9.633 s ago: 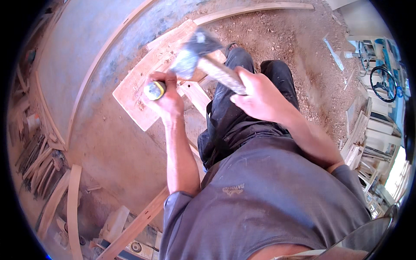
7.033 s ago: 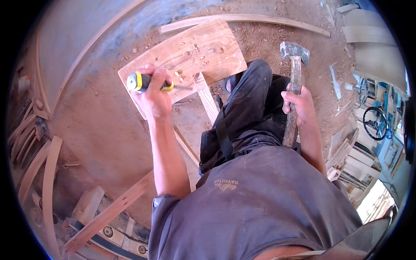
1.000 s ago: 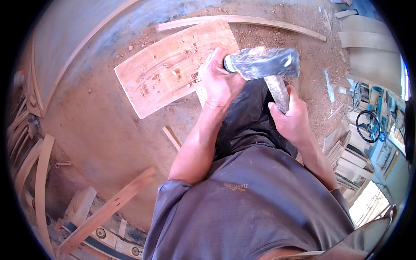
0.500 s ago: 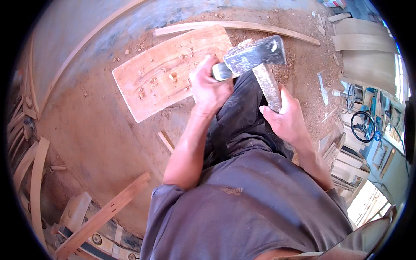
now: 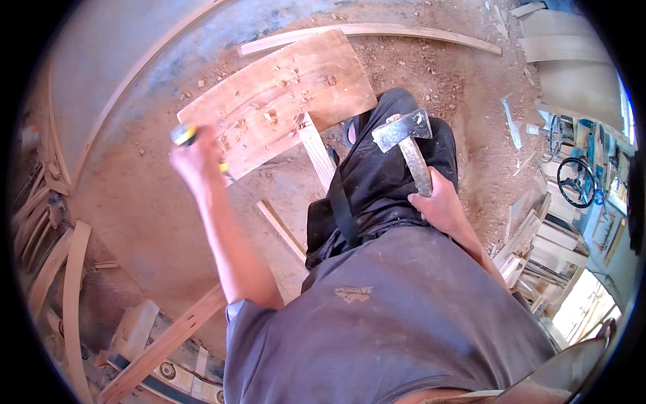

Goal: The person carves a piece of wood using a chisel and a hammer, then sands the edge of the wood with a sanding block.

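My left hand (image 5: 197, 161) is closed around a chisel (image 5: 184, 135) with a yellow-and-black handle, blurred by motion. A little of its blade shows below the fist, by the left edge of a broad wooden board (image 5: 309, 67). My right hand (image 5: 441, 202) grips the wooden handle of a hammer (image 5: 404, 130), its worn metal head raised over my right thigh. A squared wooden bar (image 5: 316, 149) reaches from the board's near edge to my left leg, with dark cut marks at its far end. Wood chips lie scattered over the board.
Behind the board lies a long wooden strip (image 5: 404, 32). A slotted beam (image 5: 168, 340) stands at lower left, near curved timber pieces (image 5: 74, 296). On the right is a machine with a black handwheel (image 5: 577, 182). A short stick (image 5: 279, 229) lies beside my left leg.
My left hand has swung left with the chisel, away from the hammer. My right hand has lowered the hammer slightly toward my thigh. The squared bar is now uncovered.
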Demonstrator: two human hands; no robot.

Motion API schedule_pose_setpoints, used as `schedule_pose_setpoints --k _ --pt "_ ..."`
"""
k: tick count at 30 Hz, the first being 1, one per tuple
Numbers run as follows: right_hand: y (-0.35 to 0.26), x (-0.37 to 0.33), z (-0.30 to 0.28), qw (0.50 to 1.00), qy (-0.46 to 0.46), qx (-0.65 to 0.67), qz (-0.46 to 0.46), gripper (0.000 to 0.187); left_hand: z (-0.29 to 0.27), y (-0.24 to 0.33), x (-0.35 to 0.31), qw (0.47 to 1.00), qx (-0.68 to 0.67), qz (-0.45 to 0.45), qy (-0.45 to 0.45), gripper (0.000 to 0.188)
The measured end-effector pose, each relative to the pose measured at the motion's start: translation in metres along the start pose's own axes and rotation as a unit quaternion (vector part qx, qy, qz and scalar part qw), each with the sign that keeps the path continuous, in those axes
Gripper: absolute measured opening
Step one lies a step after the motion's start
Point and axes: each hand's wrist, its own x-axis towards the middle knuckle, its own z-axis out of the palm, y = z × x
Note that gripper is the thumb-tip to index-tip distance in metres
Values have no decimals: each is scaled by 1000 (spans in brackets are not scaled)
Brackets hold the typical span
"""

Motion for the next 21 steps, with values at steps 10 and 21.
schedule_pose_setpoints --k 10,21 --pt "7 1 5 1000 -2 -2 11 40 107 -102 -11 926 331 47 -175 30" --pt "38 33 1 998 -49 27 22 44 78 -109 -41 944 144 -210 -211 21"
